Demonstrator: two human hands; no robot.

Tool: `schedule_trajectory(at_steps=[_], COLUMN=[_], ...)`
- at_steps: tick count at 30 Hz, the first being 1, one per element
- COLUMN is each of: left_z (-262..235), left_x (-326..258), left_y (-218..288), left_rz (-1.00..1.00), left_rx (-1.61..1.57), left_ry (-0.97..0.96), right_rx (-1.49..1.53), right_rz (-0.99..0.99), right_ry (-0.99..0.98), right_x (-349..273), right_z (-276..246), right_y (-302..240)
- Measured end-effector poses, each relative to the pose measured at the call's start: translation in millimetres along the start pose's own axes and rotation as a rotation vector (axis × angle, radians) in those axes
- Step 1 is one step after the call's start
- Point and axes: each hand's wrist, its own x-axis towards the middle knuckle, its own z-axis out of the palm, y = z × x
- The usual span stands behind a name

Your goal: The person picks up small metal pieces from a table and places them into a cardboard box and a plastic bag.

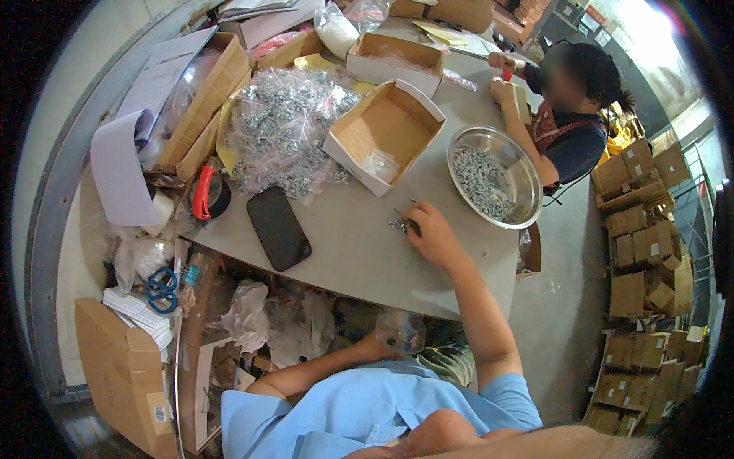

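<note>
My right hand (434,236) rests on the grey table with its fingers curled down over a few small metal screws (399,224). Some of these screws stick out past the fingertips. Below the table's front edge, my left hand (376,346) grips a clear plastic bag (403,330), its fingers partly hidden by the bag. To the right of my right hand stands a round steel bowl (533,200) holding many loose screws (482,177). Beyond my hand, an open cardboard box (388,126) has a small clear packet (379,164) lying in it.
Filled screw bags (279,130) form a heap at the back left. A black phone (278,228), a red-handled tape dispenser (202,195) and blue-handled scissors (161,291) lie left. Another person (566,122) works at the far right. Stacked cartons (642,249) line the right side.
</note>
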Motion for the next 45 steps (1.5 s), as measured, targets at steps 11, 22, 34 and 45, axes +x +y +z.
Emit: schedule_trajectory(at_steps=[11,22,34,45], left_z=[1.3,-15.0,-113.3,-100.1], left_x=[14.1,30.6,-45.8,-36.5], left_y=[-29.7,-1.8,82.6,121.4], left_rz=[0.172,0.160,-0.140,0.355], left_rx=[0.015,0.053,-0.072,-0.443], left_ry=[-0.032,0.023,-0.366,0.219], right_rx=[0.081,0.434,0.328,0.340], right_rz=[0.051,0.224,-0.227,-0.099], right_ry=[-0.391,-0.109,-0.169,-0.043], right_x=[-100.8,-123.8,-110.4,-93.6], right_z=[-18.1,-20.8,1.6,-23.9], right_y=[-61.6,-68.6,-115.3,-123.9])
